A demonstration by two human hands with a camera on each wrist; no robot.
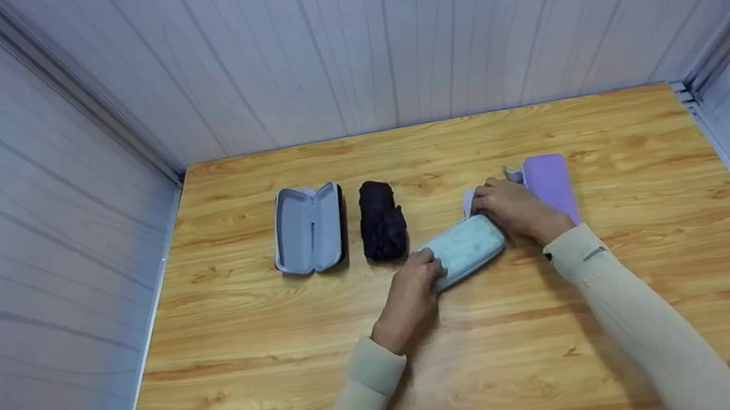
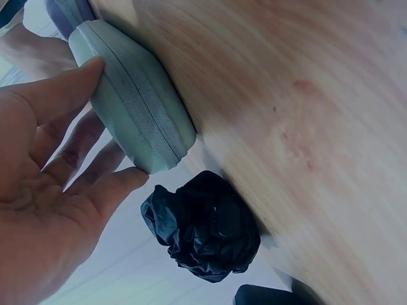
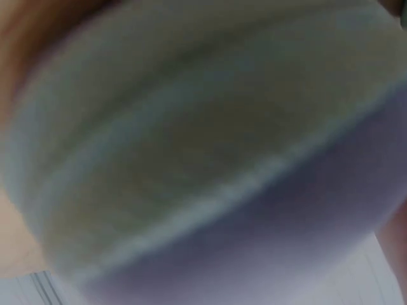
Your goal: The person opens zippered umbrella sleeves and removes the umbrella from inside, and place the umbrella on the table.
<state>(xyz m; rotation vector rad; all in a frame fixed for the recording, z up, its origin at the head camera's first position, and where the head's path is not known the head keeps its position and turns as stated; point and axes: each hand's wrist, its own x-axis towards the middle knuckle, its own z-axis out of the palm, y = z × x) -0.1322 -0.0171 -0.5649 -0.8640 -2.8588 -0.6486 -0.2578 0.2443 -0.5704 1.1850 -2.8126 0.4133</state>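
A mint-green zip case [image 1: 464, 248] lies slanted on the table, its zipper [image 2: 140, 95] facing the left wrist camera. My left hand [image 1: 411, 293] grips the case's near left end between thumb and fingers. At the far right end my right hand [image 1: 515, 207] has curled fingers on the case's edge, beside a pale strap [image 1: 469, 203]. Those fingertips are partly hidden. Just right of this hand lies a purple case [image 1: 549, 186] with a pale strap of its own. In the right wrist view, the purple case [image 3: 267, 235] fills much of the blurred picture.
An open grey-lined case [image 1: 309, 233] lies at the left on the wooden table [image 1: 274, 369]. Between it and the mint case sits a black folded umbrella-like bundle [image 1: 381, 220]. White panel walls [image 1: 346, 47] stand at the back and both sides.
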